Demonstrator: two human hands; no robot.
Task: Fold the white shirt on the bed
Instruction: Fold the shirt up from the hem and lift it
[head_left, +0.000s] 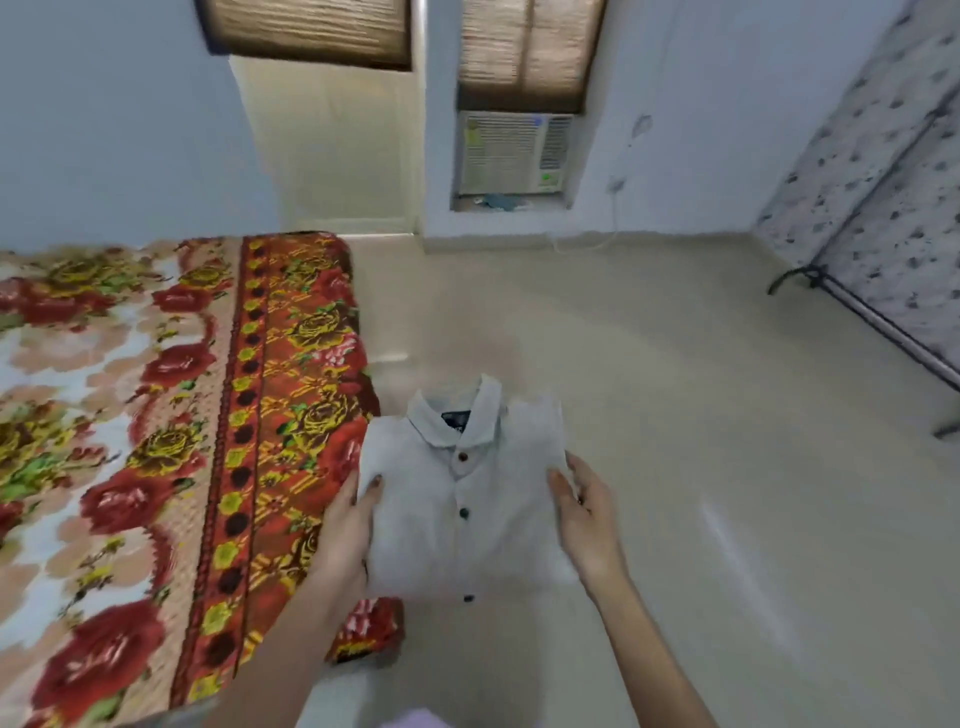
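While both hands grip it, the shirt hangs in the air off the bed's edge:

Shirt: white, short button-front cotton shirt (462, 499), already folded into a compact rectangle, collar up and away from the person, front placket facing the camera with dark buttons down its middle and a dark label inside the neck.

Shirt's place: held up beside the bed's right edge, its left border overlapping the red floral band, the rest over the floor; not resting on the bed.

Left hand (345, 525): closed on the shirt's left edge, thumb laid on the front, fingers hidden behind the cloth.

Right hand (584, 519): closed on the shirt's right edge, thumb on the front, fingers partly tucked behind.

Bed: low bed with a floral cover (130, 426), red and yellow roses on pale ground, with a dark red patterned border along the side nearest the shirt.

Floor: pale cream glossy floor (675, 415), to the right of the bed.

Air conditioner: white window unit (511, 153) set in the wall beyond the bed's far end.

Frame: dark metal stand with speckled pale fabric (883, 208), well to the right of the bed.
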